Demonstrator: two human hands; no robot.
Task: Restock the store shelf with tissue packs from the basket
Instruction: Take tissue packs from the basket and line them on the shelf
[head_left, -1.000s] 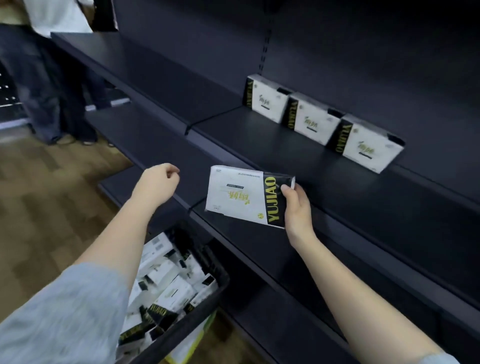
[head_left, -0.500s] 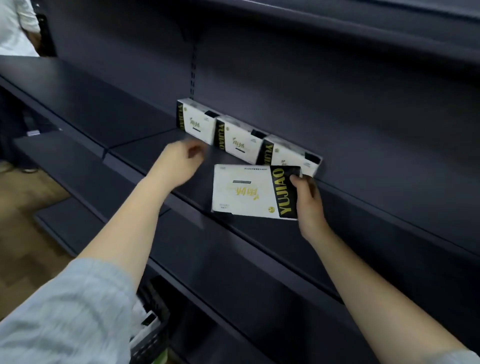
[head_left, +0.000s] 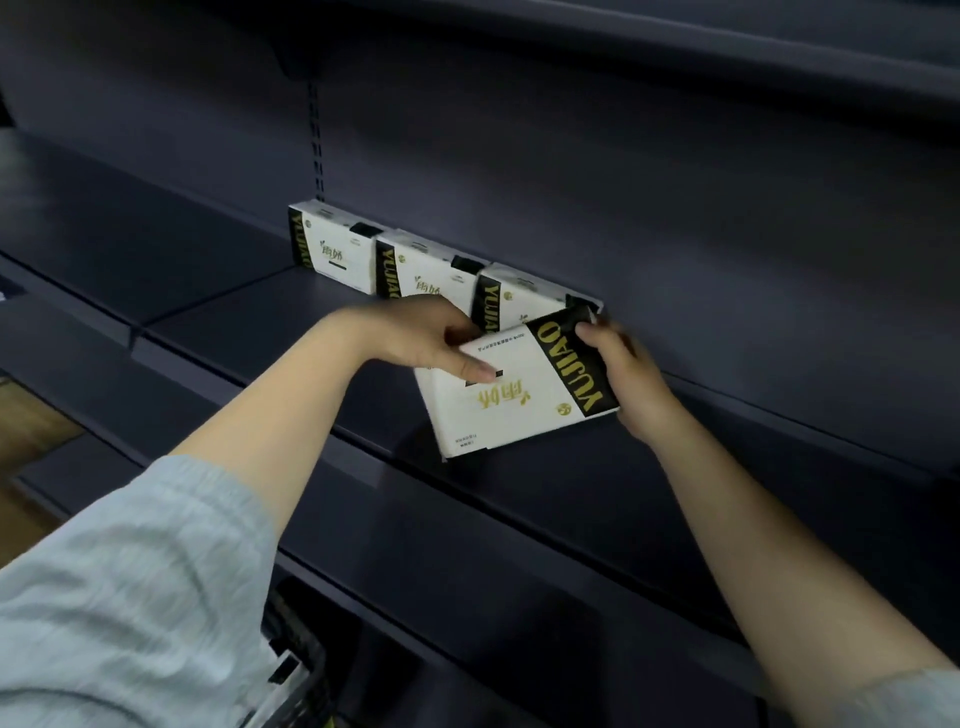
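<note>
Both hands are on one tissue pack right now, held just above the dark shelf and tilted, with its print upside down and the black YUJIAO stripe on the right end. The right hand has its grip clamped on that black-stripe end, fingers curled round the edge and thumb up at the top corner. The left hand comes in from the other side; its grip is closed on the pack's upper left edge, thumb lying flat across the white face and the other fingers tucked behind where I can't see them.

Along the back panel of the same shelf there's a row of three packs already standing upright, side by side and touching: the left pack, the middle pack and the right pack. The held pack sits just in front of the right one and covers its lower part. Can't tell whether the held pack's bottom corner actually touches the shelf or hangs a hair above it.

Bottom left, under a light grey sleeve, you can just make out the rim of the black basket with a bit of white inside.
</note>
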